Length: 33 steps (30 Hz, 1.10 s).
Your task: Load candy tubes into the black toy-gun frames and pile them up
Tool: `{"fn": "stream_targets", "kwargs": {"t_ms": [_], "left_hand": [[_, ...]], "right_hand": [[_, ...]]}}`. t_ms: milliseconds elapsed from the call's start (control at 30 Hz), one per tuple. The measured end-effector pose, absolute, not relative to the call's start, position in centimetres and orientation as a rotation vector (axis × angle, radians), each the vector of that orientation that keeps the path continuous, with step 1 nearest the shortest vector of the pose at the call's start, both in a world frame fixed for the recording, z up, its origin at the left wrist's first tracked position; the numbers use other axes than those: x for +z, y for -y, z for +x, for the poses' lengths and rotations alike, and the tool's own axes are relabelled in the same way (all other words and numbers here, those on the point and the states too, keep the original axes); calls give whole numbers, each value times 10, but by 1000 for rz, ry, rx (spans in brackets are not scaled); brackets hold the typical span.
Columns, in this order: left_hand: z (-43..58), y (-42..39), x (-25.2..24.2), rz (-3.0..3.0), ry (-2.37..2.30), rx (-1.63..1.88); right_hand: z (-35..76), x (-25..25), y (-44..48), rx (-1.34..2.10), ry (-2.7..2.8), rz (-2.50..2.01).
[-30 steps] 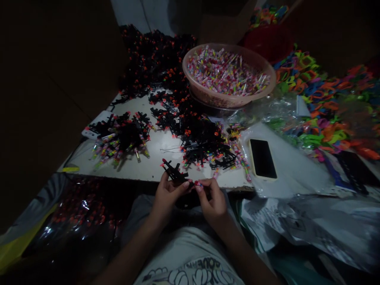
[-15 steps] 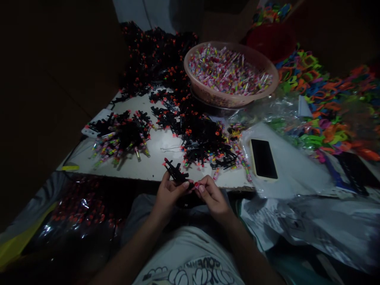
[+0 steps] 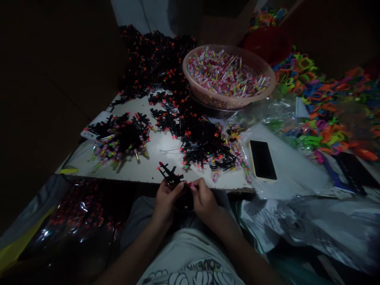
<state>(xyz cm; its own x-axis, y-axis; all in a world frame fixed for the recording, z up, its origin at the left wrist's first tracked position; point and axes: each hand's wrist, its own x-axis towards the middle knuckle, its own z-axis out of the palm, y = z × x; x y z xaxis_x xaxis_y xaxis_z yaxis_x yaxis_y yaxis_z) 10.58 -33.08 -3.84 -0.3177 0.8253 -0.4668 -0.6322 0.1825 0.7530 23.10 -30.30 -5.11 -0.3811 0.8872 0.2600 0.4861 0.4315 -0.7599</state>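
My left hand [image 3: 166, 198] is closed round a few black toy guns [image 3: 170, 173] with orange-red tips, held up at the front edge of the table. Close beside it, my right hand [image 3: 205, 198] pinches a small pinkish-red piece [image 3: 190, 184] against the near end of the guns. The fingertips hide most of that piece. In front of my hands lies a heap of similar toy guns [image 3: 204, 136]. To the left is a pile of toy guns joined to clear tubes of coloured candy [image 3: 120, 136].
A pink basket [image 3: 228, 101] full of candy tubes stands at the back. A phone [image 3: 263, 160] lies on plastic bags [image 3: 292, 162] at the right. Farther right spreads a heap of bright plastic pieces [image 3: 323, 103]. A large mound of black toy guns [image 3: 151, 59] fills the back left.
Both hands have shifted slightly left and nearer to me with the toy guns. My right fingers have closed more tightly round the pinkish-red piece.
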Motion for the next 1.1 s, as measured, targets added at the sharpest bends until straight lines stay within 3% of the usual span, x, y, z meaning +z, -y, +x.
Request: {"fn": "stream_targets", "kwargs": {"t_ms": [200,467,800,967,1100], "left_hand": [[107,332,-35,348,-1232,1535],[115,330,-31,228,-1265,1533],[119,332,-40,241,-1184,1430],[104,326,-36,340,-1299,1463],[40,304,-18,643,-1634,1510]], "right_hand": [[230,-48,304,1083,1931,-1098],[223,-50,307,455,2206,-1281],[232,-63,301,437,2097,-1089],[234,-58,296,576,2077,-1039],[257,-50,278,396,2142,-1250]]}}
